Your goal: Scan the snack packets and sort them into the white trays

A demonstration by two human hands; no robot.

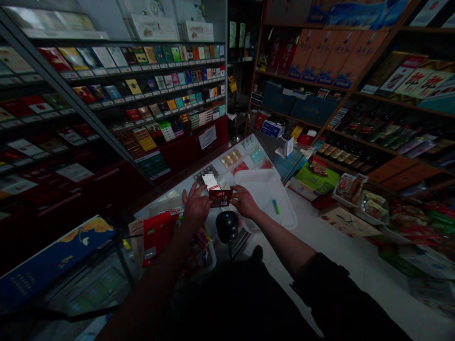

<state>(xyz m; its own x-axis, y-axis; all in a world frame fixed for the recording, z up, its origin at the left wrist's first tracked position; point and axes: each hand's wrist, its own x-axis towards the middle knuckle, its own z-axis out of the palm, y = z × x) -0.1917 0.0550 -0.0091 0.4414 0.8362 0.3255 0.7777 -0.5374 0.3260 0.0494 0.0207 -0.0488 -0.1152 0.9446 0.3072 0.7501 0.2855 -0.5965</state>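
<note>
A small red carton or pack (219,198) with a white top sits between my two hands over the counter. My left hand (195,206) presses its fingers against the pack's left end, and my right hand (244,201) pinches its right end. A white slip (210,181) stands up behind the pack. Just below the pack is a black handheld scanner (226,226). To the right, a white plastic tray (266,199) holds a green-and-blue lighter (276,206), and my right forearm rests by its rim.
Glass cabinets with rows of cigarette packs (142,80) line the left. Wooden shelves (355,94) with boxes and bottles stand on the right. Red packets (156,238) lie near my left arm, and bagged goods (350,189) sit at the right.
</note>
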